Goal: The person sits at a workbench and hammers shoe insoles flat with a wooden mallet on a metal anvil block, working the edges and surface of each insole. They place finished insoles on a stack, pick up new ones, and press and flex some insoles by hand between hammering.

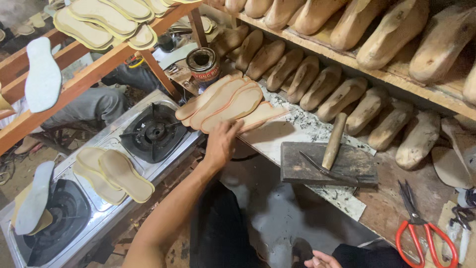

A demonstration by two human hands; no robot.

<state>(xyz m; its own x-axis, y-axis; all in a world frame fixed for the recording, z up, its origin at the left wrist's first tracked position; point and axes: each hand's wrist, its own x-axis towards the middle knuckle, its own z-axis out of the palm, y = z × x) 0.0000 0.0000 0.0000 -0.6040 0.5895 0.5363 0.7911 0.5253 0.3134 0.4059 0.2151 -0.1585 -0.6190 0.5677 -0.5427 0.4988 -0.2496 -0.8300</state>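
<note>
Four tan insoles (225, 104) lay fanned on the surface (297, 130), the left hand (220, 144) resting on the nearest, fingers spread flat, gripping nothing. More insoles (113, 174) waited on the gas stove (148, 134). The right hand (322, 259) lay loosely curled, empty. A hammer (331, 149) sat close beside.

Under the left hand (220, 144): fanned insoles (225, 104), matt tan board with a fibrous face. Beyond the hand: shoe lasts (322, 87), bare unvarnished wood. Right of the hand: hammer (333, 144), smooth wooden handle, dull steel head, on a dark scuffed slab (302, 164). Left of the hand: stove (99, 208), brushed, smudged metal.
</note>
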